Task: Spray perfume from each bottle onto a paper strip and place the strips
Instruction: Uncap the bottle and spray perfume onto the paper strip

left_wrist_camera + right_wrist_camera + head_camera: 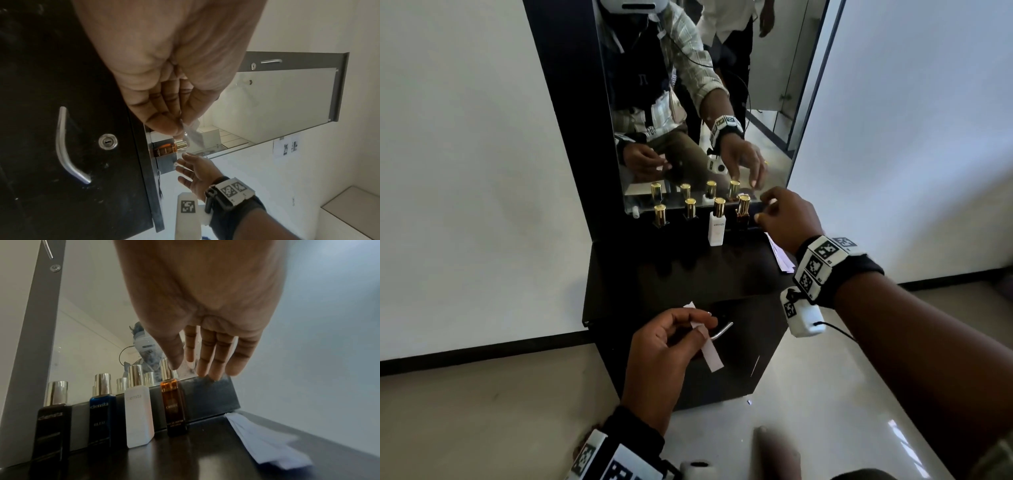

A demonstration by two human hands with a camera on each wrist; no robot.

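Four gold-capped perfume bottles stand in a row before the mirror: black (660, 216), blue (690, 209), white (717, 228) and amber (742, 214). My right hand (763, 207) hovers just right of the amber bottle (173, 407) with its fingers (218, 360) straight and spread, holding nothing. My left hand (702, 325) is lower, in front of the cabinet door, and pinches a white paper strip (711, 354) between thumb and fingers. The left wrist view shows that strip (192, 135) hanging from the fingertips, with the amber bottle (166, 148) beyond.
A loose stack of paper strips (782, 258) lies at the right edge of the black cabinet top (654, 274). The cabinet door has a metal handle (722, 330). The mirror (688, 102) reflects me and another person standing behind.
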